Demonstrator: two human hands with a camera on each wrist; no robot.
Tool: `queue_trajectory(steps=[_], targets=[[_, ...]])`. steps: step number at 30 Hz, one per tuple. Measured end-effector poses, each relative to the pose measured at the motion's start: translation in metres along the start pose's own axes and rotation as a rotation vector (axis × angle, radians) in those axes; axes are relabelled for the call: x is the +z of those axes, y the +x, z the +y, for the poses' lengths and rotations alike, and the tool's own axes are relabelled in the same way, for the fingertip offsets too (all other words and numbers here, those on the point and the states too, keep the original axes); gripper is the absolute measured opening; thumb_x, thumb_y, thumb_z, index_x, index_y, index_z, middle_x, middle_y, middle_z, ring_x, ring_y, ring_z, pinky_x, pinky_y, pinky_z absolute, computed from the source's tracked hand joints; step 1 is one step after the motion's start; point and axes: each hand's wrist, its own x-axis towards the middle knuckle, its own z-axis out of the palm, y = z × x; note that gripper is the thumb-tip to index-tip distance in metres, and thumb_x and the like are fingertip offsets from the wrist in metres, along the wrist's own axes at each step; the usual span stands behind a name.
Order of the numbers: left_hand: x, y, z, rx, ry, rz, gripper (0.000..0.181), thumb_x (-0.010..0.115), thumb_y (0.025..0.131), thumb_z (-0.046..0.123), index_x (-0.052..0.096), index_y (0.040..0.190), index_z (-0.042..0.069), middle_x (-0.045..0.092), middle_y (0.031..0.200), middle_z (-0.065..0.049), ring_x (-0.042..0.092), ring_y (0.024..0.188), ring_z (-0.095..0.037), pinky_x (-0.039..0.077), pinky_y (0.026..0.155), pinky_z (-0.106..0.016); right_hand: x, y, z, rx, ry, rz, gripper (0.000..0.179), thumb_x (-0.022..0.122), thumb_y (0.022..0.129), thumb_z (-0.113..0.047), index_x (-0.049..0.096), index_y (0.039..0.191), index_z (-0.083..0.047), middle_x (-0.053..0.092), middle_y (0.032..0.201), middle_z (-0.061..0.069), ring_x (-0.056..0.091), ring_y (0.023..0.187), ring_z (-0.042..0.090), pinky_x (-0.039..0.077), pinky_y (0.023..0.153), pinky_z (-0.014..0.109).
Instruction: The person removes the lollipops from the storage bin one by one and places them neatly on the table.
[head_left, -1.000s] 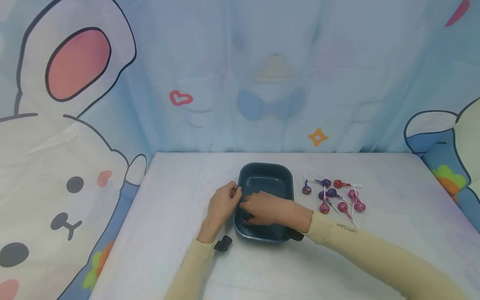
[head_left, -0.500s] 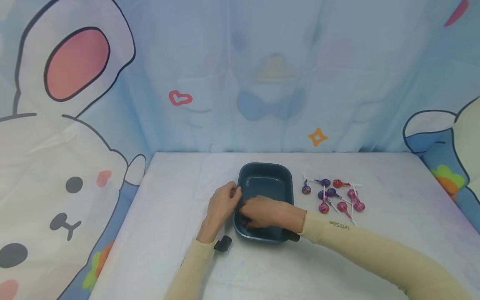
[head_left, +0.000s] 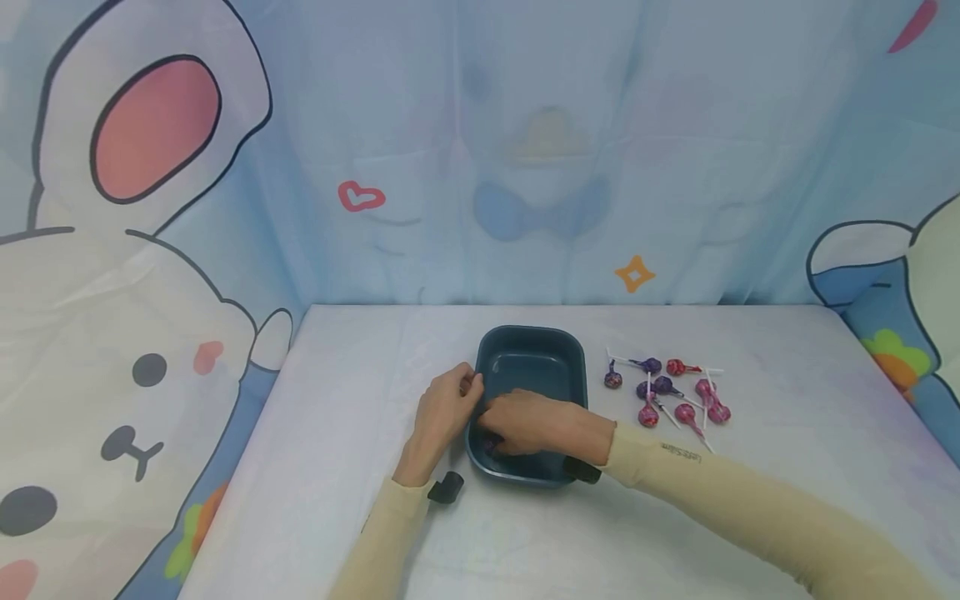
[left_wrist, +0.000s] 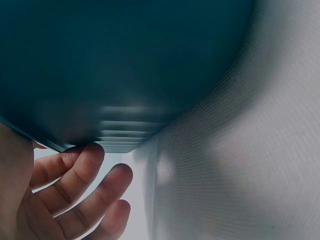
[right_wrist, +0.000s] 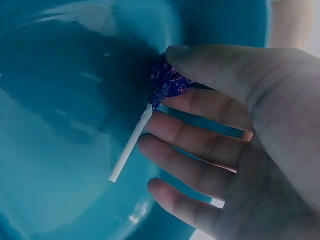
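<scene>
A dark teal rectangular tub [head_left: 532,367] stands near the middle of the table in the head view. At its left rim is my left hand [head_left: 448,408], gripping the edge; the left wrist view has the fingertips against the tub's outer wall [left_wrist: 125,60], and the thumb is mostly hidden. Inside the tub, towards its near left part, my right hand [head_left: 528,423] reaches down. Its thumb and index finger pinch the purple-wrapped head of a lollipop [right_wrist: 161,82], whose white stick points away from the palm in the right wrist view. From above, the hand largely covers this lollipop.
Right of the tub, several lollipops lie loosely grouped, among them a purple one [head_left: 649,365], a red one [head_left: 677,367] and a pink one [head_left: 686,414]. A white cloth covers the table [head_left: 375,350]. A printed curtain [head_left: 420,150] hangs behind and at both sides.
My right hand has dipped slightly within the tub, and its fingers have drawn closer together. The left hand and the tub stay put, as do the lollipops on the table.
</scene>
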Motion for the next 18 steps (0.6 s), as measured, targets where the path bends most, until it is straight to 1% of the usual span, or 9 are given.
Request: queue_trajectory(steps=[6, 9, 13, 15, 18], targets=[[0.0, 0.0, 0.0, 0.009, -0.011, 0.009, 0.022, 0.045, 0.091, 0.038, 0.056, 0.083, 0.021, 0.063, 0.078, 0.007, 0.054, 0.064, -0.008, 0.042, 0.056, -0.023, -0.007, -0.004, 0.007, 0.027, 0.046, 0.002, 0.021, 0.067, 0.08, -0.034, 0.063, 0.096, -0.021, 0.061, 0.087, -0.008, 0.056, 0.074, 0.007, 0.047, 0.072, 0.033], [0.001, 0.0, -0.001, 0.015, -0.003, 0.015, 0.022, 0.045, 0.091, 0.038, 0.057, 0.083, 0.021, 0.063, 0.078, 0.007, 0.054, 0.063, -0.007, 0.042, 0.056, -0.022, -0.009, -0.007, 0.009, 0.047, 0.073, -0.005, 0.026, 0.066, 0.081, -0.036, 0.064, 0.101, -0.02, 0.063, 0.091, -0.007, 0.058, 0.079, 0.008, 0.048, 0.077, 0.033], [0.001, 0.0, 0.0, 0.011, 0.003, 0.014, 0.023, 0.045, 0.092, 0.038, 0.057, 0.083, 0.021, 0.063, 0.078, 0.007, 0.053, 0.063, -0.007, 0.041, 0.055, -0.022, -0.013, -0.014, 0.012, 0.076, 0.135, -0.009, 0.032, 0.065, 0.082, -0.037, 0.063, 0.109, -0.019, 0.063, 0.097, -0.005, 0.058, 0.084, 0.009, 0.047, 0.079, 0.033], [0.001, 0.0, 0.0, 0.005, 0.001, 0.01, 0.023, 0.044, 0.092, 0.038, 0.056, 0.083, 0.021, 0.062, 0.077, 0.007, 0.053, 0.063, -0.007, 0.041, 0.055, -0.022, -0.015, -0.017, 0.014, 0.088, 0.166, 0.003, 0.032, 0.065, 0.082, -0.036, 0.063, 0.11, -0.02, 0.063, 0.099, -0.006, 0.057, 0.086, 0.008, 0.047, 0.079, 0.032], [0.002, -0.001, 0.0, 0.002, -0.001, 0.007, 0.022, 0.045, 0.092, 0.038, 0.056, 0.084, 0.021, 0.062, 0.077, 0.008, 0.053, 0.062, -0.007, 0.041, 0.054, -0.022, -0.017, -0.022, 0.017, 0.104, 0.18, 0.03, 0.031, 0.065, 0.082, -0.035, 0.063, 0.109, -0.021, 0.062, 0.099, -0.007, 0.056, 0.087, 0.007, 0.047, 0.079, 0.03]])
